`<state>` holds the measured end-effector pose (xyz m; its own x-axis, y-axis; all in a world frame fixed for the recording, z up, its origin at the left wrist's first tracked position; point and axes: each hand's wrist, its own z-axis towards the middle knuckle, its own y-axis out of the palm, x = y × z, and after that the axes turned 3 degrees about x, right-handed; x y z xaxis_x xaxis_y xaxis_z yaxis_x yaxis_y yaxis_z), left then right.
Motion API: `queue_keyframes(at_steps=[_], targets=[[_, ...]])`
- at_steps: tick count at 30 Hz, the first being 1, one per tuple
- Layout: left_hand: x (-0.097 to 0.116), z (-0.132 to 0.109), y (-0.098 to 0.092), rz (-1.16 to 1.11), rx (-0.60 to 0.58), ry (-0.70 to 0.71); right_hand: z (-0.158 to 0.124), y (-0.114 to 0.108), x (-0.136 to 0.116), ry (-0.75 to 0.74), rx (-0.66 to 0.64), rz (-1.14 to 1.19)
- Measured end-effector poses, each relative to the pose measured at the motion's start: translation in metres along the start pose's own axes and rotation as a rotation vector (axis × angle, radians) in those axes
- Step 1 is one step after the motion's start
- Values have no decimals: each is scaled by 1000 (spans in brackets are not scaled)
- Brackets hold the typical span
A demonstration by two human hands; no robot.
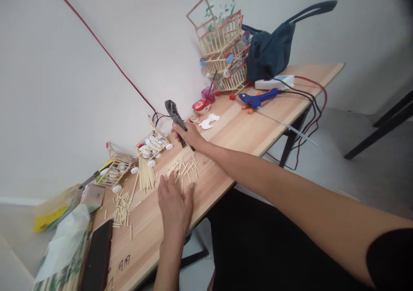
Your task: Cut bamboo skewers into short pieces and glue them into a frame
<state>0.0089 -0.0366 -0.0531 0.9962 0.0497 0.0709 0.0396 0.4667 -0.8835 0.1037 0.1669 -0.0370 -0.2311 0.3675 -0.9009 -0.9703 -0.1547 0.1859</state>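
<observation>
My right hand (191, 136) is wrapped around a pair of black pliers (176, 115), jaws pointing up and to the left, handles emerging below the fingers. Under it, short cut wooden sticks (190, 167) are scattered over the wooden table (222, 157). My left hand (176, 207) is open, palm down, with the thumb apart from the fingers. Its fingertips reach the near side of those sticks; whether they touch any I cannot tell. Left of it lie a bundle of longer sticks (146, 175) and a second pile of short pieces (121, 209).
Small stick-built carts (151, 147) stand along the wall, with taller stacked stick baskets (222, 46) farther back. A blue glue gun (258, 98), a red bowl (201, 107), crumpled tissue (209, 121) and a dark bag (271, 52) lie right. A black phone (96, 254) is near left.
</observation>
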Motion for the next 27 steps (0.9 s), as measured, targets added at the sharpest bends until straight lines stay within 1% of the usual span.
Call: queue_keyframes(at_steps=[3,5,7,9,11,13,14,16,17,19,20,22,24,25,27], targets=[[8,-9,4,50,-116,-70,-1,0,0,-28,-7,-13],[16,-5,6,65,-168,-115,-2,0,0,-37,-5,-22],[23,3,10,50,-185,-140,-3,0,0,-22,1,-26],[29,12,15,18,-169,-140,-3,0,0,-2,7,-20],[34,17,18,-27,-127,-109,-3,0,1,8,7,-10],[33,20,17,-84,-58,-48,-3,0,1,6,5,-6],[28,21,13,-110,-10,-22,-3,0,2,5,4,-5],[10,23,2,-133,101,-2,-2,0,2,1,-2,1],[-4,25,-6,-123,155,-28,-2,0,2,-1,-4,7],[-42,29,-21,-64,199,-97,-3,0,1,-6,-4,22],[-64,31,-27,-23,197,-154,-3,0,1,-9,-3,24],[-105,35,-34,77,163,-335,-3,1,1,-17,-2,10],[-136,38,-34,160,73,-429,-3,1,2,-25,-16,-17],[-145,39,-32,188,26,-455,-3,1,3,-29,-24,-27],[-153,40,-25,238,-49,-461,-3,1,6,-40,-37,-39]])
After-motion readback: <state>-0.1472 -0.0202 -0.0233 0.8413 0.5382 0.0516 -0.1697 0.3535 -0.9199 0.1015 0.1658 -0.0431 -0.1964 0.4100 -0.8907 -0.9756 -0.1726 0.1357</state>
